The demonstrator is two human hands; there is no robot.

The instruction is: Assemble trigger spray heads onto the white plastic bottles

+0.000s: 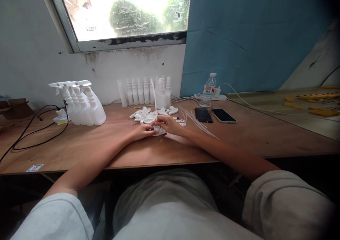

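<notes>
Close to the table's front edge, my left hand [145, 131] is closed around a white spray trigger head [160, 132], which is partly hidden by the fingers. My right hand [170, 124] meets it from the other side, its fingers pinched at the base of a thin white dip tube [154, 97]. The tube stands up from the trigger head, slightly bent, leaning left at its top. Just behind my hands lies a pile of loose white trigger heads [143, 114]. Several small white washers [181, 121] and loose dip tubes [199, 122] lie to the right.
White bottles [138, 91] without heads stand in a row by the wall. Spray bottles with heads [90, 107] stand left, near black cables [34, 135] and a white plug [61, 116]. A water bottle [208, 93], a dark pixelated object [204, 115] and a phone [224, 115] are right.
</notes>
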